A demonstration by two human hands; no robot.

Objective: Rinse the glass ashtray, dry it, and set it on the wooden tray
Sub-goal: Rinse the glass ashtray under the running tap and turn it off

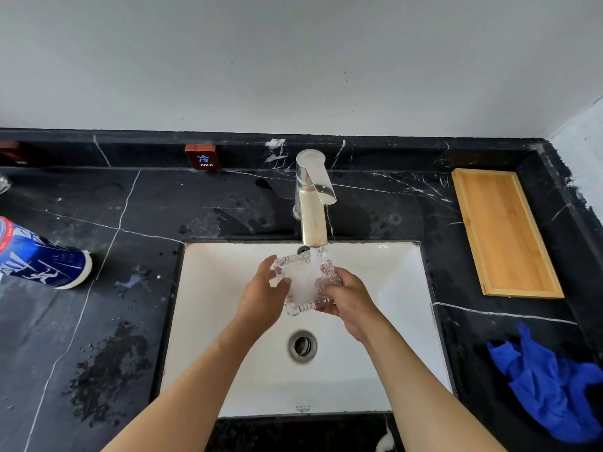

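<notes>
Here, far left of your fingers, a blue can (42, 256) lies on the counter (98, 207). Your left hand (264, 298) grips the ashtray (305, 282) by its left edge, your right hand (347, 298) by its right, fingers curled around it over the sink (401, 288), under the tap (311, 197). Well right of your fingers sits the tray (504, 233), with a blue cloth (548, 383) nearer you.

Counted: 1 square clear glass ashtray (305, 283), 1 rectangular wooden tray (504, 233), 1 crumpled blue cloth (551, 386), 1 blue-and-white cylindrical container (42, 256), 1 chrome faucet (313, 200), 2 bare hands.
</notes>
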